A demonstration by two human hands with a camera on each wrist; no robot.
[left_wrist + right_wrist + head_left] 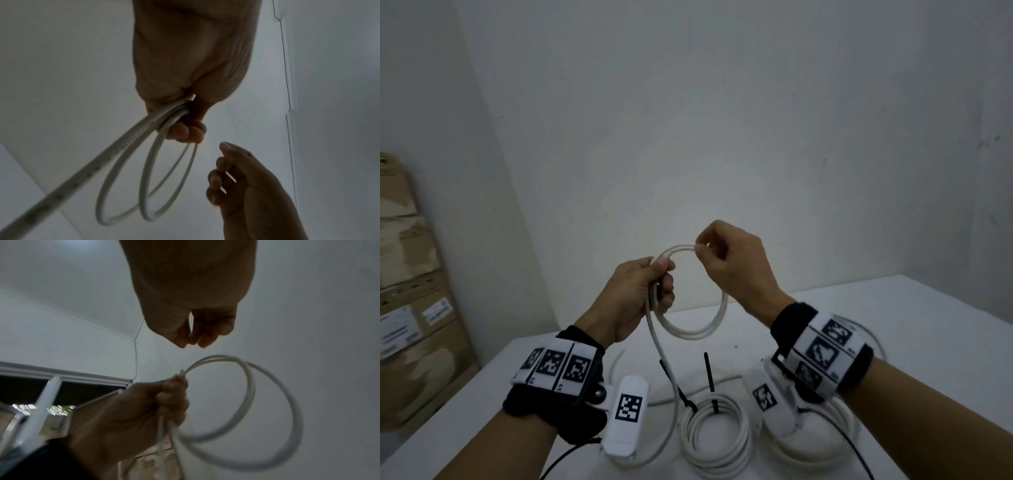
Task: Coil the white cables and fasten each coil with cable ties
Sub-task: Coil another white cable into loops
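A thin white cable (690, 301) is held in the air above a white table (914, 329), wound into two loose loops. The left hand (635, 301) grips the gathered strands, a loose tail hanging down to the table. The right hand (732, 263) seems to pinch the top of the loop in the head view. The right wrist view shows its fingertips (202, 340) together just clear of the cable, so I cannot tell. Only the head view shows a finished coil (717, 435) bound with black ties (710, 380).
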